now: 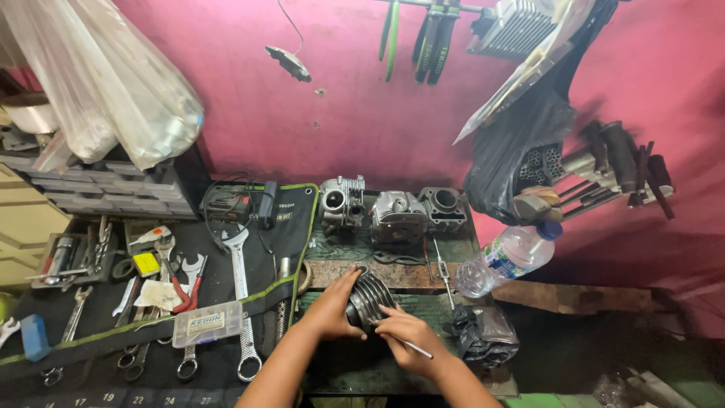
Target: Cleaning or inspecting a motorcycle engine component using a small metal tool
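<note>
Two hands, left hand [332, 306] gripping ribbed metal cylinder [368, 300], right hand [404, 340] pinching thin metal rod [417, 348]

Pink wall, dark tools, green bench

The wall [362, 113] is bright pink. The tool mat [226, 227] is black with a thin green edge. The spanners [242, 287] on it are shiny silver, and the pliers [180, 291] have red handles. The small block [34, 336] is blue. The bench [355, 363] is dark green with a rusty brown strip. The finned metal part [370, 298] is dark grey with stripes of ridges. The bottle [504, 258] is clear with a blue cap. The bag [483, 332] is black.
</note>
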